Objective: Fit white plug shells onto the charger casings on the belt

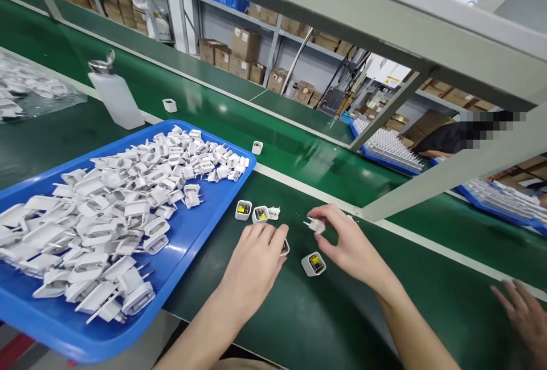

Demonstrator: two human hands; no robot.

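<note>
Left hand [253,257] is curled round a housing [285,248], presumably for steadiness; rightward, a plug [317,226] is pinched by right hand [347,242].

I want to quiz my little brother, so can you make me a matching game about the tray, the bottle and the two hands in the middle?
Things:
1. Tray
2. Bottle
3. Left hand
4. Right hand

Clues:
A. Around a partly hidden white box
B. Pinching one white plug piece
C. Blue, with a big heap of white pieces in it
D. Whitish, with a shiny metal top

Right pairs: 1-C, 2-D, 3-A, 4-B.
</note>
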